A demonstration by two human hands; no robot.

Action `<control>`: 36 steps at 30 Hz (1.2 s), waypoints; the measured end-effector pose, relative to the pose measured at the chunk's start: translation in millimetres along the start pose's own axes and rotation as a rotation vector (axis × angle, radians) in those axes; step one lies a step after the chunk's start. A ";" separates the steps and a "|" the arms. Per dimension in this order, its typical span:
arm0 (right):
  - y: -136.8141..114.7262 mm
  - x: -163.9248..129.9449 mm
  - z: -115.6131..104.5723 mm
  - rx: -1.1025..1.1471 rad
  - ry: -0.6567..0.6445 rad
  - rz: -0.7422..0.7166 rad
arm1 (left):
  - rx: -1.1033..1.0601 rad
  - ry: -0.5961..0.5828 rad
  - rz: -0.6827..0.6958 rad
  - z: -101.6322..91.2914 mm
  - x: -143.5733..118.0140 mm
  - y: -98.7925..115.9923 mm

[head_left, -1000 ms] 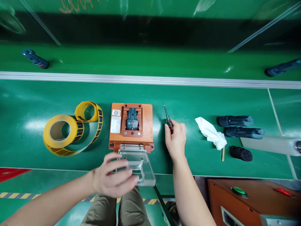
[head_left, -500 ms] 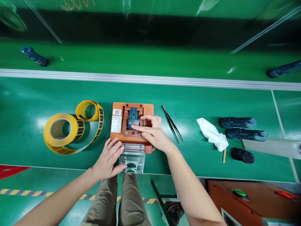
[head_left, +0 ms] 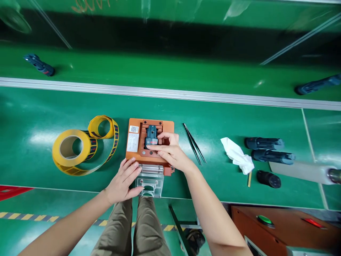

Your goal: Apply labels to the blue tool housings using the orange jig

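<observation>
A dark blue battery pack (head_left: 151, 132) with a grey label lies in the recess of an orange fixture (head_left: 167, 125). My right hand (head_left: 173, 151) is over the fixture, its index finger stretched onto the label's lower edge. Another of its fingers touches the pack's right side, and the thumb is just below. My left hand (head_left: 125, 181) lies open with spread fingers at the fixture's front left corner. Its thumb reaches onto a clear hinged cover (head_left: 157, 185), which is folded down toward me. Black tweezers (head_left: 194, 143) lie right of the fixture.
A yellow label roll (head_left: 60, 148) with its unwound strip stands at left. At right are a white tissue (head_left: 237, 153), two battery packs (head_left: 273, 156) and a black cylinder (head_left: 269, 179). More packs lie beyond the metal rail (head_left: 186, 95). An orange box with a green button (head_left: 265, 219) sits lower right.
My right index fingertip has shifted slightly left along the label's lower edge. The left hand keeps its place on the fixture. The view has turned a little.
</observation>
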State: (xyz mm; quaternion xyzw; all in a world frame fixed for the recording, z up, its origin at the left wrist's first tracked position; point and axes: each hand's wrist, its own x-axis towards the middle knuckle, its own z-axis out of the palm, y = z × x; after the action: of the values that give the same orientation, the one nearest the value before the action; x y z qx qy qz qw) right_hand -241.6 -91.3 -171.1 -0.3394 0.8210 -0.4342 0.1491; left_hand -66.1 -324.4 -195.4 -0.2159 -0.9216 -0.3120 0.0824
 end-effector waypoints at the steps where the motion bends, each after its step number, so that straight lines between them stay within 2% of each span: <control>1: -1.2 -0.5 0.9 0.002 0.013 0.017 | -0.001 -0.003 -0.002 0.2 -0.5 -0.2; 7: -9.2 8.1 5.9 0.107 0.239 0.215 | 0.013 0.005 -0.001 -0.8 -0.7 0.2; 10: -22.7 17.1 10.2 0.000 0.250 0.257 | 0.037 0.009 0.003 -1.5 -0.8 1.2; 14: -55.9 25.8 6.5 -0.167 0.237 0.291 | 0.081 0.004 -0.033 -0.3 -1.3 -0.1; 18: -108.4 1.1 -16.4 -0.007 0.276 0.389 | 0.094 0.007 -0.098 -6.7 5.6 8.2; 20: -138.5 -26.9 -29.3 0.095 0.283 0.390 | 0.080 0.051 -0.192 -18.7 12.8 27.0; 23: -179.2 -74.6 -43.2 0.166 0.336 0.302 | -0.076 0.191 -0.440 -50.4 31.5 74.8; 25: -199.9 -102.1 -48.4 0.193 0.378 0.248 | -0.367 0.264 -0.625 -77.4 51.7 111.0; 27: -215.1 -123.8 -51.9 0.222 0.404 0.220 | -0.763 0.244 -0.753 -103.8 76.1 143.3; 29: -226.8 -140.6 -55.8 0.249 0.427 0.188 | -1.066 0.094 -0.761 -125.6 99.5 169.6; 31: -236.5 -154.9 -61.9 0.294 0.459 0.170 | -1.207 -0.039 -0.719 -140.8 117.7 191.6; 34: -248.9 -175.3 -74.7 0.493 0.492 0.189 | -1.233 -0.051 -0.628 -151.2 133.9 221.6; 36: -255.7 -188.7 -82.9 0.669 0.438 0.216 | -1.199 -0.042 -0.541 -152.2 139.8 240.6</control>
State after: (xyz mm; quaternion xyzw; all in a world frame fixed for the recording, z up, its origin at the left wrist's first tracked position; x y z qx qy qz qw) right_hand -40.1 -11.3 75.6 -0.0840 0.6779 -0.7209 0.1176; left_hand -80.3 -197.6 94.9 0.0087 -0.6112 -0.7768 -0.1516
